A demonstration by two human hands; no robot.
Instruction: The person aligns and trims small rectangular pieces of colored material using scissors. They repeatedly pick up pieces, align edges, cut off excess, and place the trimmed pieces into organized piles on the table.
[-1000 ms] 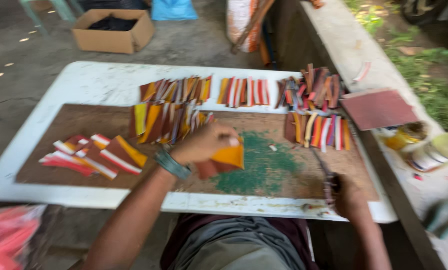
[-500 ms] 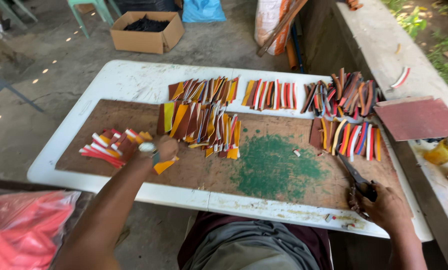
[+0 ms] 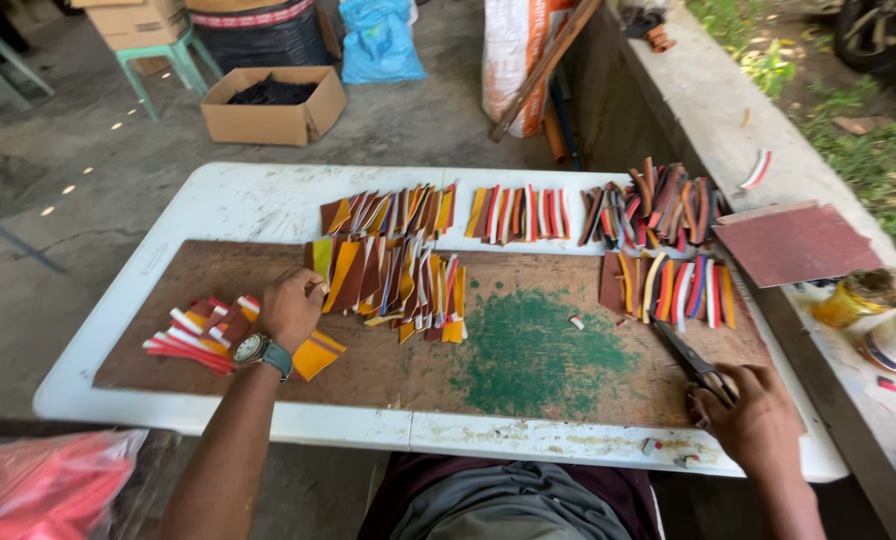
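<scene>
Head cam: left hand (image 3: 290, 306) closed on orange piece (image 3: 317, 354) near left pile (image 3: 196, 335); right hand (image 3: 758, 418) grips scissors (image 3: 696, 363). Many strips (image 3: 398, 278) already sorted.

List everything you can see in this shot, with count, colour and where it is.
White table: one, centre.
Brown board: one, green patch, on table.
Strip piles: about six, red, orange, yellow, white, brown, across board and table's far side.
Orange piece: one, under left wrist.
Dark red sheet: one, ledge, right.
Jars: two, yellowish and white, right edge.
Cardboard box: one, floor, with dark contents.
Blue bag: one, floor behind.
Red plastic bag: one, bottom left.
Scissors: one pair, dark, in right hand.
Left hand: wristwatch, on strips.
Right hand: holds scissors.
</scene>
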